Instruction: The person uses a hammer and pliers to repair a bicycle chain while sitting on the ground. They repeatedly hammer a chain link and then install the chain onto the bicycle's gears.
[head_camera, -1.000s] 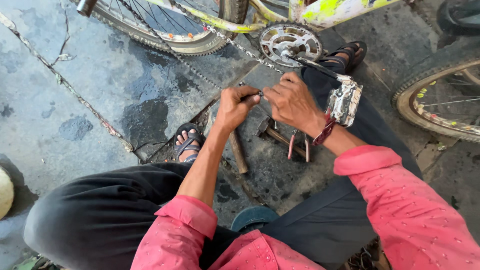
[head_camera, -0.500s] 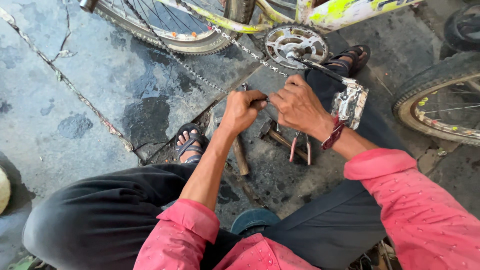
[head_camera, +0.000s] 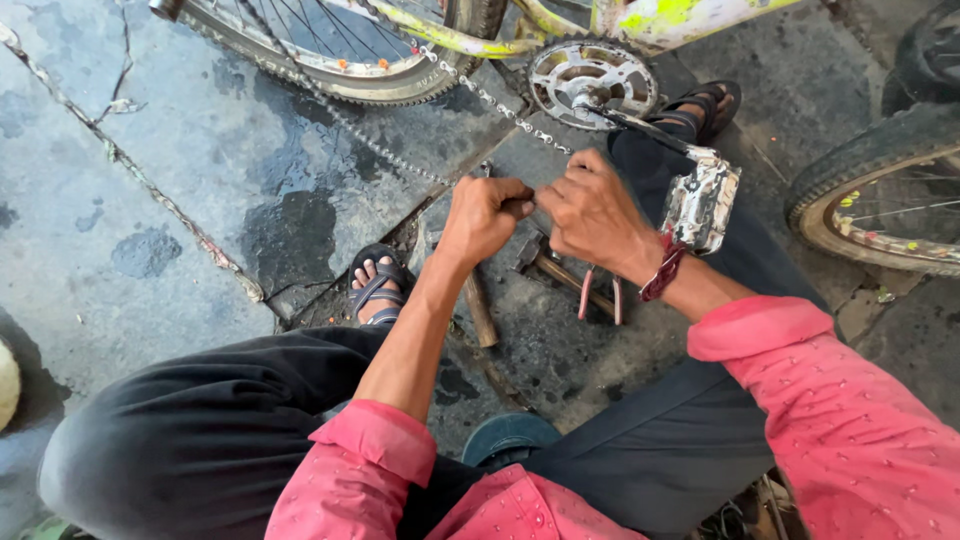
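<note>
My left hand (head_camera: 484, 216) is closed in a fist around a small dark part where the loose bicycle chain (head_camera: 480, 95) ends. My right hand (head_camera: 592, 211) is closed beside it, fingers pinching the same spot, the two hands touching. The chain runs from my hands up to the toothed chainring (head_camera: 590, 82) and along the rear wheel (head_camera: 340, 50). A silver pedal (head_camera: 700, 203) on its crank hangs just right of my right wrist. What exactly sits between my fingers is hidden.
Below my hands lie a hammer (head_camera: 545, 262) with a wooden handle, pliers with red grips (head_camera: 598, 295) and another wooden handle (head_camera: 480, 310). A second bicycle tyre (head_camera: 870, 190) stands at the right. My sandalled feet (head_camera: 375, 285) rest on cracked, wet concrete.
Both hands have stayed together on the chain end, shifting slightly up and right. The view has drifted a little, otherwise the bicycle and tools lie as before.
</note>
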